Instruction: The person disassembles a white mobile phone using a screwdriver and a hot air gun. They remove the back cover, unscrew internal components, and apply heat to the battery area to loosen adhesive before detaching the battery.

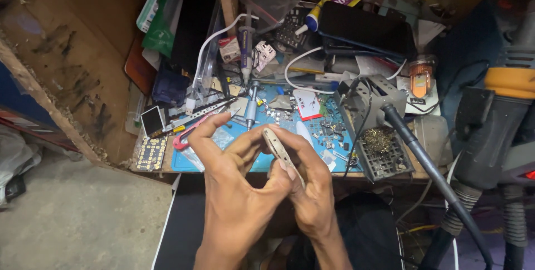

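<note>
Both my hands hold a thin, flat, beige phone part [277, 146] edge-on above the front of a cluttered workbench. My left hand [234, 183] pinches its near edge with thumb and fingers, index finger raised. My right hand [306, 183] wraps the part's right side, fingertips on its upper edge. Beneath the hands lies a blue work mat [256, 161] strewn with small screws and metal bits.
A soldering iron stand [374, 130] with brass wool sits right of the hands, a black hose [429, 164] running past it. A dark phone [365, 29], white cables, a screwdriver [251, 105], tweezers, a glue tube and a small circuit board [150, 153] crowd the bench. A wooden wall stands left.
</note>
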Motion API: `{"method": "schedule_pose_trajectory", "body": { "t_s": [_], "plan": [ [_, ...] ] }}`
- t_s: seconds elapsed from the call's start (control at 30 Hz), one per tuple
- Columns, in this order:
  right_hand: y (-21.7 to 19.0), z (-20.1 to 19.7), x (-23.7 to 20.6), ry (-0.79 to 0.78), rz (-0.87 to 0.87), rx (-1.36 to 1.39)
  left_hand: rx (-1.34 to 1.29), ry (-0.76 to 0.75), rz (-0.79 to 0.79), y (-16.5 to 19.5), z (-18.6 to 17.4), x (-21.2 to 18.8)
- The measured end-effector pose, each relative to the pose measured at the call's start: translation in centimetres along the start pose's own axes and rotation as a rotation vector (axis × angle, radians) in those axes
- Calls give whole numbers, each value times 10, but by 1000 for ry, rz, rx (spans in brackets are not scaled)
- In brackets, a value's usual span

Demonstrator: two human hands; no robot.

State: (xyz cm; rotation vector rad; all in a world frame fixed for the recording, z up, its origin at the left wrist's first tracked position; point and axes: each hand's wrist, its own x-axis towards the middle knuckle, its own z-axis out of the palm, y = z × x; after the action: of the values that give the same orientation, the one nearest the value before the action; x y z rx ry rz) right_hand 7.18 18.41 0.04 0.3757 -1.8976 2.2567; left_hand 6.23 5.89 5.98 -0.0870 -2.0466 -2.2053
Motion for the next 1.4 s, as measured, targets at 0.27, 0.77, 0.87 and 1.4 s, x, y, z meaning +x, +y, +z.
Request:
{"method": "schedule_pose_trajectory", "body": {
  "t_s": [0.27, 0.77, 0.87, 1.4],
  "plan": [
    [0, 2, 2, -4, -29, -66, 181, 12, 54, -2, 1, -2],
    [3, 3, -2, 14, -3, 73, 250, 3, 299, 2, 3, -6],
    [3, -2, -4, -7, -16, 109, 370, 3, 371, 5, 0, -6],
    [9, -4, -12, 27, 30, 259, 331, -63, 466, -2, -4, -3]
  ]
}}
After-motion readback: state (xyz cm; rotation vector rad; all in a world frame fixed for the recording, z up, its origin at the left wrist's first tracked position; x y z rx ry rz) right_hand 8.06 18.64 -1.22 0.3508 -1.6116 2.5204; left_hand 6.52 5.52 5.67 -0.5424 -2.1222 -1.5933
